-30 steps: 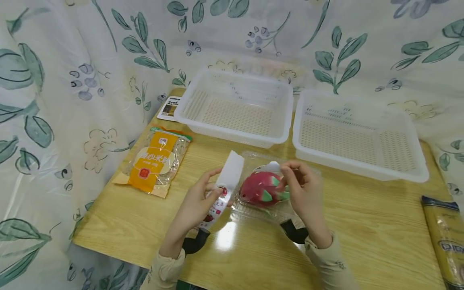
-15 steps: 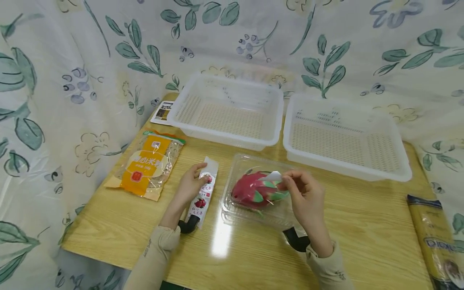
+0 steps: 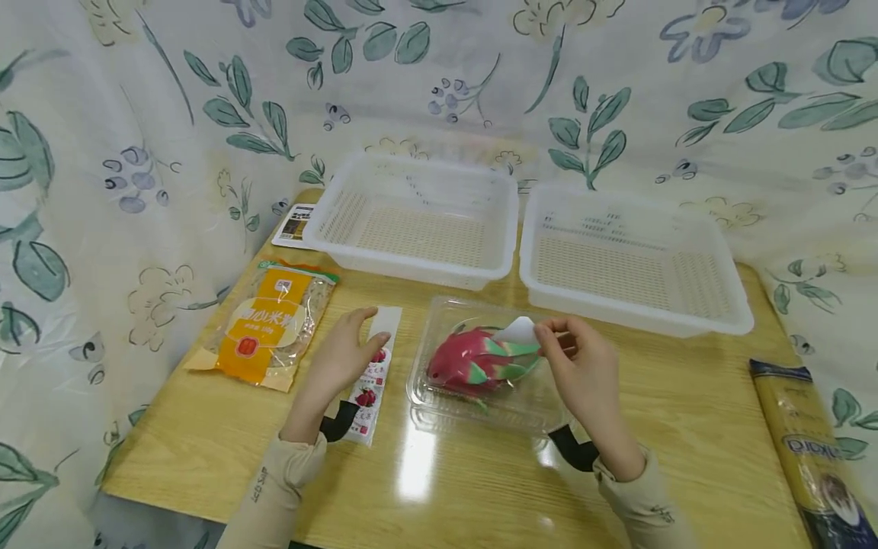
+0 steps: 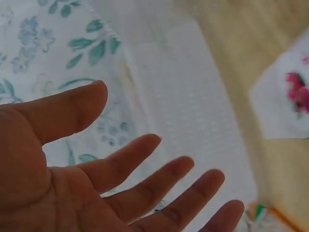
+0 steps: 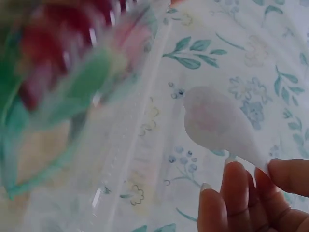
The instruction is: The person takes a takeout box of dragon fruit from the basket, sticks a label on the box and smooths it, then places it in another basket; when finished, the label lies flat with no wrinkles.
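Observation:
My right hand (image 3: 583, 362) pinches a thin white rounded sticker (image 3: 519, 330) by its narrow end, between thumb and fingers; faint pink shows through it in the right wrist view. Below it sits a clear plastic box (image 3: 531, 412) with a red and green dragon fruit (image 3: 463, 358) inside, and the sticker overlaps the fruit in the head view. My left hand (image 3: 343, 351) holds nothing, its fingers apart and extended in the left wrist view. Close under it, a white sticker strip (image 3: 377, 381) printed with dragon fruits lies on the table, partly hidden by the hand and a black wrist piece.
Two white perforated baskets stand along the back, a left one (image 3: 411, 268) and a right one (image 3: 631, 316). An orange food bag (image 3: 270, 324) lies at left, with a small white packet (image 3: 293, 226) behind it. A long yellow packet (image 3: 809, 450) lies at the right edge.
The left hand has moved left and laid the strip on the table, then let go of it. The right hand keeps its pinch on the sticker, now turned more into view over the box.

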Demonstrator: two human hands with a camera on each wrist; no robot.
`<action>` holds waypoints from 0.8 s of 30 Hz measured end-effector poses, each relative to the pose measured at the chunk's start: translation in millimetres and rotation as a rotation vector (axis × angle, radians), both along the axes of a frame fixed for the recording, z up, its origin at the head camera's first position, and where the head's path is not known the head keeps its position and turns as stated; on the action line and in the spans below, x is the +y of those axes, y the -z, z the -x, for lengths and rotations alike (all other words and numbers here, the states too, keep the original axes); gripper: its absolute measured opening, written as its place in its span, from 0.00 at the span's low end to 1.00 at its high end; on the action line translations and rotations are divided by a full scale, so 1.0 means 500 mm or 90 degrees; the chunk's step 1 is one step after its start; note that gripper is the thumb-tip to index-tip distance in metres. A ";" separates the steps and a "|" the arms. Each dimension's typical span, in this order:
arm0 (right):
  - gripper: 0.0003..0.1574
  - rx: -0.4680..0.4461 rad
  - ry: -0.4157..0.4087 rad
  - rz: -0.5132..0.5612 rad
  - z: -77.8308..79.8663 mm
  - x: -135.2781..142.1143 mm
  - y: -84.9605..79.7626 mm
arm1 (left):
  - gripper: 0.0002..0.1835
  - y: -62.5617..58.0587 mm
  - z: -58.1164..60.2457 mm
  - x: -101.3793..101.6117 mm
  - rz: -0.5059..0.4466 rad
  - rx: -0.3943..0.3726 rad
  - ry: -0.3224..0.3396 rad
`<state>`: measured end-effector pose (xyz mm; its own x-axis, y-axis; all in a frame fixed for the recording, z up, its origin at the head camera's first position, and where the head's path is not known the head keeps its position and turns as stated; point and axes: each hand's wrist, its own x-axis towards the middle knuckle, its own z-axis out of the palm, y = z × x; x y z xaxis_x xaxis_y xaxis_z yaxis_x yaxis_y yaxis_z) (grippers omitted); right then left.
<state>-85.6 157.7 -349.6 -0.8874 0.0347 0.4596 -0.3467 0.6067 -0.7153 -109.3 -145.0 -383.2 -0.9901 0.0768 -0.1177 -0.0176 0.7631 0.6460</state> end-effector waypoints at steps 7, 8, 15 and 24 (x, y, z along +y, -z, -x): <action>0.06 -0.002 -0.029 -0.166 0.040 0.009 -0.032 | 0.28 -0.119 -0.009 0.100 -0.010 0.117 0.160; 0.06 -0.007 -0.034 -0.179 0.047 0.010 -0.033 | 0.28 -0.126 -0.008 0.119 -0.020 0.128 0.192; 0.08 0.123 -0.111 -0.308 0.079 0.003 0.004 | 0.37 -0.106 -0.002 0.202 -0.039 0.181 0.296; 0.14 0.343 -0.137 -0.488 0.065 -0.019 0.019 | 0.43 -0.043 -0.007 0.219 0.053 0.339 0.384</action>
